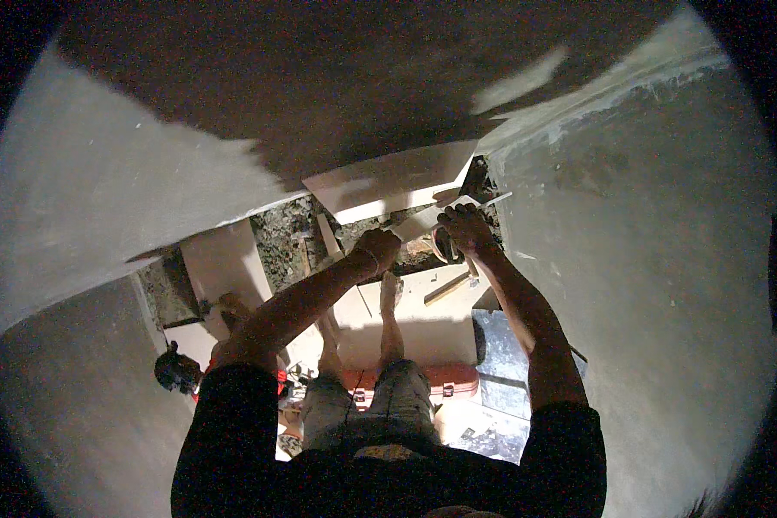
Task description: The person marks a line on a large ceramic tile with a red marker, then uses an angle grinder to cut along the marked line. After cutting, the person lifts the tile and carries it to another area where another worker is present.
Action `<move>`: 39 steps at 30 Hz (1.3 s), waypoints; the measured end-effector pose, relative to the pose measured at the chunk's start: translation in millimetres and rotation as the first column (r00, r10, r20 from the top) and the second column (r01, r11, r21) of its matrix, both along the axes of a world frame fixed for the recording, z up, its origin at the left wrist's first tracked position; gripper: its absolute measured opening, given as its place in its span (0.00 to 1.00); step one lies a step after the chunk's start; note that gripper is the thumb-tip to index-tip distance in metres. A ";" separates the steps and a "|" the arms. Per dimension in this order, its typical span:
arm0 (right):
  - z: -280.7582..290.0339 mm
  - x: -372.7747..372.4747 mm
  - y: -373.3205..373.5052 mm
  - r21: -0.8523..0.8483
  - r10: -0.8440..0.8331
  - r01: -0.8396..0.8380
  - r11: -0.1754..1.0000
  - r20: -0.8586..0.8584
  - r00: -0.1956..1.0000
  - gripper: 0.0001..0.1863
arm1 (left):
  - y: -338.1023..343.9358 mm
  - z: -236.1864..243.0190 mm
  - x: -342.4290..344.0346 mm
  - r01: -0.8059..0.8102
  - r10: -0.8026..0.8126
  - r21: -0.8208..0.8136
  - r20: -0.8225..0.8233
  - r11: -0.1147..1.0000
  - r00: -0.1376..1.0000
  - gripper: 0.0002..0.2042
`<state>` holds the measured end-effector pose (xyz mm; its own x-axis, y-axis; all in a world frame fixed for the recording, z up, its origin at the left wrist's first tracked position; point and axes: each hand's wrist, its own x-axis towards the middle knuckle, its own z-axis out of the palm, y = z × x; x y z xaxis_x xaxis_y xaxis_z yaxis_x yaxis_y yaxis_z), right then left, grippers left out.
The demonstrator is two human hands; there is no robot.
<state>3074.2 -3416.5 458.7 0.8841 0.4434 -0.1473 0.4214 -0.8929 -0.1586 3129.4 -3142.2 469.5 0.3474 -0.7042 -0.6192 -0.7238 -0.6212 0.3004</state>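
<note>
A pale, flat strip (pixel 419 224) stretches between my hands in front of the far wall. My left hand (pixel 380 249) is closed around its left end, with a thin band showing at the wrist. Higher and to the right, my right hand (pixel 466 226) grips the strip near its other end, fingers bent over the edge. Past the right knuckles a thin light piece (pixel 497 199) sticks out toward the right wall; whether it belongs to the strip I cannot tell. Just beyond, a large pale panel (pixel 397 186) stands against the far wall, partly in shadow.
Grey walls (pixel 647 233) close in on both sides. Rubble (pixel 283 237) lies along the far wall's foot. On the floor are pale boards (pixel 224 259), a short wooden stick (pixel 447 289), a red case (pixel 453 377) and a black-and-red tool (pixel 178 369) at left.
</note>
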 end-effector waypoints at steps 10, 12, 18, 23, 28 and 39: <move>-98.8 24.8 -19.3 0.019 -0.043 0.039 0.999 0.366 0.930 0.13 | -19.2 -77.4 54.6 0.034 -0.033 -0.011 0.069 0.999 0.997 0.15; -113.8 34.4 -25.2 0.299 -0.211 0.133 0.945 0.248 0.946 0.14 | -26.6 -98.6 66.0 0.034 -0.035 0.010 0.069 0.999 0.997 0.14; -120.1 -10.8 26.1 0.115 -0.420 0.421 0.900 0.490 0.764 0.32 | -33.3 -155.8 86.7 0.063 -0.061 0.138 -0.021 0.988 0.998 0.11; -95.8 -172.8 135.0 0.309 -0.694 0.641 0.702 0.099 0.713 0.35 | -28.4 -205.1 91.0 0.149 -0.102 -0.178 0.249 0.973 0.963 0.11; -71.6 -345.8 191.2 0.040 -0.625 0.857 0.513 -0.668 0.405 0.33 | -34.0 -236.5 101.3 0.185 -0.190 0.046 0.160 0.982 0.969 0.11; -81.5 -423.4 159.8 -0.055 -0.825 0.969 0.240 -0.537 0.174 0.41 | 23.1 -295.0 134.2 0.003 0.021 -0.088 0.269 0.996 0.963 0.15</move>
